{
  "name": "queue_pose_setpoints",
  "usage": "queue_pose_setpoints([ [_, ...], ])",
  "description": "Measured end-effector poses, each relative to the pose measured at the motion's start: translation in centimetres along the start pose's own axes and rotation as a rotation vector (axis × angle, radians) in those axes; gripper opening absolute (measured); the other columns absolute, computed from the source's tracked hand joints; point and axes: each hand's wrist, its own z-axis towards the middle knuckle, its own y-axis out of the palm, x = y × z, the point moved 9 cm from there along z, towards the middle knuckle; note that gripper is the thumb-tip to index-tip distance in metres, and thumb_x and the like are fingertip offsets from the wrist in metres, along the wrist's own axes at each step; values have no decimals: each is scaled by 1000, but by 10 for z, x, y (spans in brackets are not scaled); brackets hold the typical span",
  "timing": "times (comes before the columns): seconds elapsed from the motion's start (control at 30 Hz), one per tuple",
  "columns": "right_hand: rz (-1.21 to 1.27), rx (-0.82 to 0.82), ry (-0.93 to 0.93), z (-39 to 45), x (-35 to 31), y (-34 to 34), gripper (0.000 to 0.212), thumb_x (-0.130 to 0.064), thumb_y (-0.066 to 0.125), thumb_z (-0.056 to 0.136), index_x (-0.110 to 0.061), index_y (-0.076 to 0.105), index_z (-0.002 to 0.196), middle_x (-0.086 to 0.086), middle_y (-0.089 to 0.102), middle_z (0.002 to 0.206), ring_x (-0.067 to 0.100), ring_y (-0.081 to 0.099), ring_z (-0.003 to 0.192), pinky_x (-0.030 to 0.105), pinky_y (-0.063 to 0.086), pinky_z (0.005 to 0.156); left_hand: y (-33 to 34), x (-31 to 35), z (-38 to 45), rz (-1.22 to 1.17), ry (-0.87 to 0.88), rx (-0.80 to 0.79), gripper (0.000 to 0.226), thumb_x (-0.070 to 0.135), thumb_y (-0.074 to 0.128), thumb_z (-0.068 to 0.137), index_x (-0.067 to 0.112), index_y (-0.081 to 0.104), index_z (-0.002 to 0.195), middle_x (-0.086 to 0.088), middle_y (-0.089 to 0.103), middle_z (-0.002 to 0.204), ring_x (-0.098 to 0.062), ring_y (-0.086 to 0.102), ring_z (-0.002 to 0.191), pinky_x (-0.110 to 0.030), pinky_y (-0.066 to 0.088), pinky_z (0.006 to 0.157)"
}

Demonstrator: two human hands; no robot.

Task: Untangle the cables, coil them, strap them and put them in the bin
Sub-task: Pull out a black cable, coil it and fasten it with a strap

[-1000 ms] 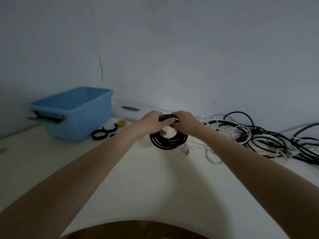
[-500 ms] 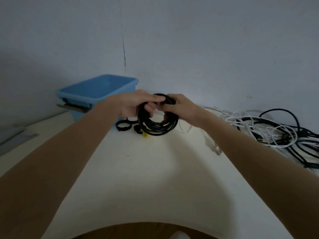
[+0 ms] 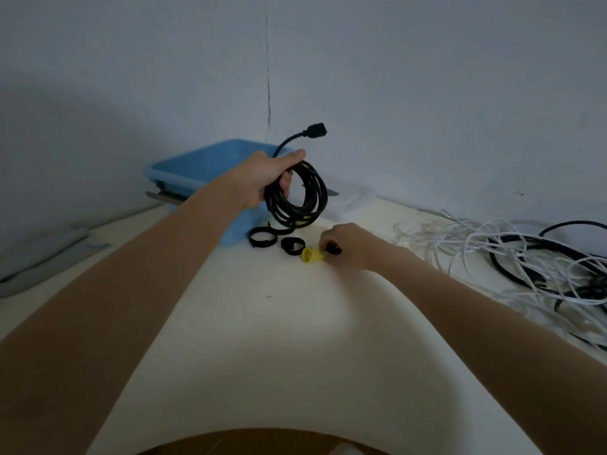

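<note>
My left hand (image 3: pixel 262 178) grips a coiled black cable (image 3: pixel 297 195) and holds it above the table; its plug end sticks up toward the wall. Behind it stands the blue bin (image 3: pixel 203 165). My right hand (image 3: pixel 348 244) is down on the table and pinches a small black strap (image 3: pixel 333 248) beside a yellow strap roll (image 3: pixel 312 255). Two more black strap loops (image 3: pixel 262 237) lie just left of the yellow roll. A tangle of white and black cables (image 3: pixel 512 257) lies at the right.
A white lid or box (image 3: pixel 348 198) lies against the wall behind the coil. The cream table (image 3: pixel 262 339) runs to a curved front edge near me. A grey flat object (image 3: pixel 49 257) lies at the far left.
My right hand let go of the coil and dropped to the straps on the table. The left hand alone now holds the coil, lifted higher. The view turned left toward the bin.
</note>
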Motion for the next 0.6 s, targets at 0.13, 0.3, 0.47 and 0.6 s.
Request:
queue_pose_setpoints([
  [0.13,43,16,58,-10,17,-9,24,-8,53,86,-12,64,106,6,63,109,15,49,87,21,37,74,3,13,1,-15,62,38,27,29,65,89,11,50,76,4,42,50,-4,38,35,-17,47,45],
  [0.3,157,108,26,-3,-3,-35,29,-13,54,91,-14,61,119,7,58,120,21,53,110,21,36,87,4,14,-1,94,95,56,29,31,64,89,11,50,74,2,44,52,-5,41,35,-19,47,46],
  [0.47,52,24,-39,12,-45,-3,24,-25,53,91,-15,59,112,4,57,113,23,46,111,36,37,96,-8,16,-3,135,126,111,33,33,64,89,10,49,69,-1,44,55,-6,43,35,-21,47,50],
  [0.6,-55,135,-62,15,-49,-1,15,-10,50,88,-11,61,99,7,58,106,24,47,106,31,34,83,-13,24,-4,159,175,145,35,32,64,89,10,49,66,-3,45,54,-7,43,34,-23,48,53],
])
